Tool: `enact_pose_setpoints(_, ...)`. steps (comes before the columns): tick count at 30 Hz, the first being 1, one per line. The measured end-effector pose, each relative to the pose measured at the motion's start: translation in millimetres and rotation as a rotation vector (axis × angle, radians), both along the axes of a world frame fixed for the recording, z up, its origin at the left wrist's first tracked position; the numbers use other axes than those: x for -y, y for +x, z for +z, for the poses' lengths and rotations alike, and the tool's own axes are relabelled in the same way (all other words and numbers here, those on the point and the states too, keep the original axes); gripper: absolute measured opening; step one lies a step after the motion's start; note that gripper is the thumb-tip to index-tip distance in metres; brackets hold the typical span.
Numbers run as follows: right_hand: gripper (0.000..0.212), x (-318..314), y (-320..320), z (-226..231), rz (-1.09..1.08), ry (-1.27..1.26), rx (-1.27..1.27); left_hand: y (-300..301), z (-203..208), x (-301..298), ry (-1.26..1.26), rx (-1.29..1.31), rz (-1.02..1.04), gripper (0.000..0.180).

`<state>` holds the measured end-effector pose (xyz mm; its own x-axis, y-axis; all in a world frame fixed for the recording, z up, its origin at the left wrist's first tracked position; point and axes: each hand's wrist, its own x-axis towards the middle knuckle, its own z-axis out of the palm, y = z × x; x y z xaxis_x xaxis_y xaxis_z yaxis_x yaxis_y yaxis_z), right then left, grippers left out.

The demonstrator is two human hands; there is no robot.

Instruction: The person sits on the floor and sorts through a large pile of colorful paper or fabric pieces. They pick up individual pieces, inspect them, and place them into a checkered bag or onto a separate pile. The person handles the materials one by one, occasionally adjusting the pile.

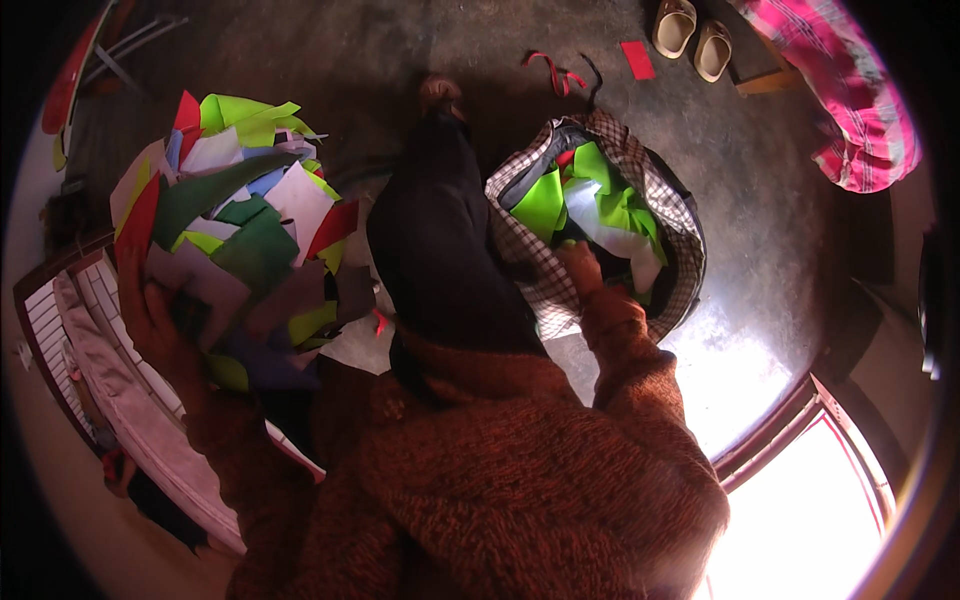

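A large heap of coloured cloth-like scraps [285, 195] rises at my left, in lime green, dark green, red, white, grey and blue. Against its near left side lies my left hand [155, 325], fingers stretched out along the scraps. At the right stands a wide bag [548, 283] with a brown-and-white checked lining and a dark outside, its mouth gaping. Lime green and white scraps [605, 205] fill part of it. Over the bag's near rim reaches my right hand [582, 268], fingers curled down inside. A bit of green shows at its fingertips, but what they grip is mostly hidden.
My dark-trousered leg [435, 230] lies between heap and bag. Beyond the bag are a red strip [553, 72], a red square piece [637, 60] and a pair of clogs [675, 28]. Pink plaid cloth [850, 90] is at the far right. Bright light enters by a doorway [805, 510].
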<state>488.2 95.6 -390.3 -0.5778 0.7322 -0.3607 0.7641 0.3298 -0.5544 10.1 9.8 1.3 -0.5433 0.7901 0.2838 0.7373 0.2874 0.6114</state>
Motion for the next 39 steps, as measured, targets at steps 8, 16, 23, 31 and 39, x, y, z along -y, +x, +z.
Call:
enact_pose_setpoints(8,0.018,-70,-46,10,-0.180,0.318,-0.135,6,4,-2,-0.050,-0.073,0.028,0.037)
enact_pose_setpoints(16,0.018,-81,-56,-38,-0.188,-0.006,-0.108,11,7,-2,-0.067,-0.039,0.135,0.038)
enact_pose_setpoints(23,0.018,-73,-58,-51,-0.482,-0.177,-0.195,10,5,-3,-0.027,0.033,0.163,0.039)
enact_pose_setpoints(31,0.041,-128,-13,-38,-0.853,0.205,-0.100,3,2,5,-0.075,0.002,0.147,0.042)
enact_pose_setpoints(39,0.066,-142,11,-115,-0.699,-0.020,0.189,-2,-1,9,-0.102,-0.047,0.197,0.047)
